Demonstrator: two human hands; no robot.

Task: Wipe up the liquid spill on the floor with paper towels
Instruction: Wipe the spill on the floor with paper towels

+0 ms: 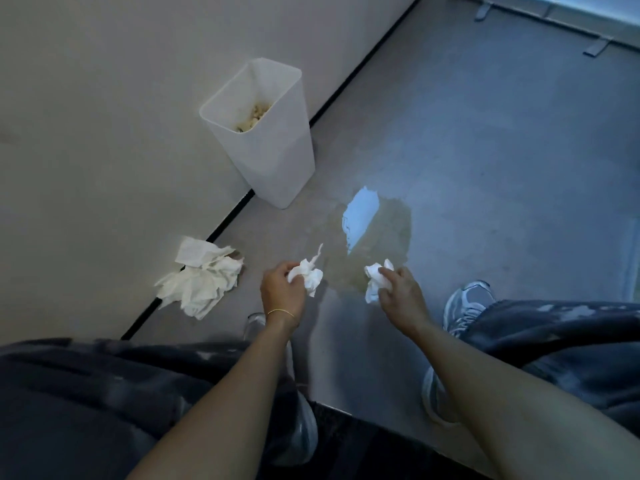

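Observation:
A yellowish liquid spill (377, 244) spreads on the grey floor ahead of me, with a bright reflection on its far left part. My left hand (282, 292) grips a crumpled white paper towel (308, 277) just left of the spill's near edge. My right hand (401, 294) grips another crumpled white paper towel (375, 280) at the spill's near edge. Both wads hang close to the floor; contact with the liquid is unclear.
A white translucent bin (266, 133) with scraps inside stands against the wall behind the spill. A pile of loose paper towels (201, 277) lies by the wall at the left. My shoes (467, 306) and dark trouser legs flank my arms.

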